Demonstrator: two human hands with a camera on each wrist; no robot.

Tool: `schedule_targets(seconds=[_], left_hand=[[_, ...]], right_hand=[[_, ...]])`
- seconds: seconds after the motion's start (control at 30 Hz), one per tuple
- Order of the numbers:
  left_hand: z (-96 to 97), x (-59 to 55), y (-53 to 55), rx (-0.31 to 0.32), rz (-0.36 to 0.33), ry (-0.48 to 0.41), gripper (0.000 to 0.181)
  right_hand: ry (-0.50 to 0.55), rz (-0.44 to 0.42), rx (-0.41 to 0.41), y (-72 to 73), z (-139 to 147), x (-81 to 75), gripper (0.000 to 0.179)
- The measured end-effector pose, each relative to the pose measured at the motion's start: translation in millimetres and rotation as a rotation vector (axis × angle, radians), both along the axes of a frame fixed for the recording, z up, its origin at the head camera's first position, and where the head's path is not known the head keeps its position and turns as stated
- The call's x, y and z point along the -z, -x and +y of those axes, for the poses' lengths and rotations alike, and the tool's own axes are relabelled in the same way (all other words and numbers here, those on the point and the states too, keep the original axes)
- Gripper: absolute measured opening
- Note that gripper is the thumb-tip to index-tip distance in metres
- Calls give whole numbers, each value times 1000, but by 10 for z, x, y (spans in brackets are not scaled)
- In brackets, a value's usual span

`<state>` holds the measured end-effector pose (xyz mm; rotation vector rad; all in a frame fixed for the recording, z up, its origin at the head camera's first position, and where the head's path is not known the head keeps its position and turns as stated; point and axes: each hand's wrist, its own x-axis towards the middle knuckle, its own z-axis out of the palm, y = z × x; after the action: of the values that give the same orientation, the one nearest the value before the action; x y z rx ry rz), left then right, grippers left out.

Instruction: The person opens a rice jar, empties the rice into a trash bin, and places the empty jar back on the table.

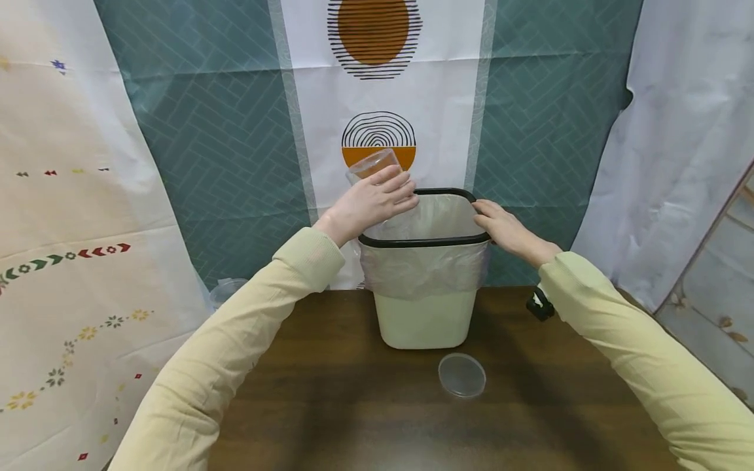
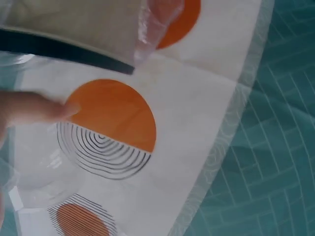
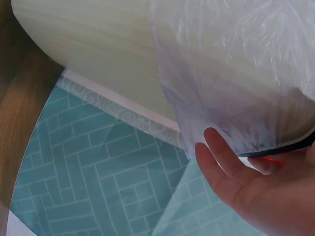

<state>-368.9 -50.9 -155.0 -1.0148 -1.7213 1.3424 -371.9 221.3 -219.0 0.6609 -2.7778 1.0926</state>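
Observation:
My left hand [image 1: 377, 199] grips a clear plastic container [image 1: 377, 161], tilted over the left side of a trash can [image 1: 427, 320]. In the left wrist view, a thumb [image 2: 37, 107] lies against the same clear container [image 2: 44, 182]. A thin clear trash bag [image 1: 424, 271] lines the can and folds down outside its black rim [image 1: 424, 243]. At the rim's right side, my right hand [image 1: 506, 229] touches the edge with its fingertips. The right wrist view shows that hand's loosely bent fingers [image 3: 224, 157] beside the bag.
A round clear lid [image 1: 462, 375] lies on the brown wooden table [image 1: 353, 405] in front of the can. Another clear container [image 1: 226, 290] stands at the back left, partly behind the left sleeve. A patterned curtain [image 1: 235, 131] hangs close behind the can.

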Motion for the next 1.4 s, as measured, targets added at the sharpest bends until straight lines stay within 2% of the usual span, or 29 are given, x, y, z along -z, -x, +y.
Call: schedule_targets(seconds=[0.07,0.17,0.37,0.6,0.87,1.07,1.17,1.4], left_hand=[[-23,2,11,-24,-20,-11,65],[-36,9,26,-8,-9,8,63],[-34,32,19,25,64,29,59],[-25,69,-2,117,167,15,50],[-103,117,-128,104,243,-3,65],[-94,163,-155,159,336,0,55],[-81,173,-171,179,350,-2,53],[-80,201,-174,185,400,-86,45]], right_hand=[[2,-3,3,0,1,-2,53],[-10,-2,8,2,5,0,53],[-12,6,12,0,-4,-19,53],[-21,18,13,-11,-13,-21,52],[-14,14,13,-12,-28,-26,52],[-13,13,11,-11,-26,-23,52],[-19,16,10,-11,-26,-23,52],[-25,10,17,-5,-32,-22,52]])
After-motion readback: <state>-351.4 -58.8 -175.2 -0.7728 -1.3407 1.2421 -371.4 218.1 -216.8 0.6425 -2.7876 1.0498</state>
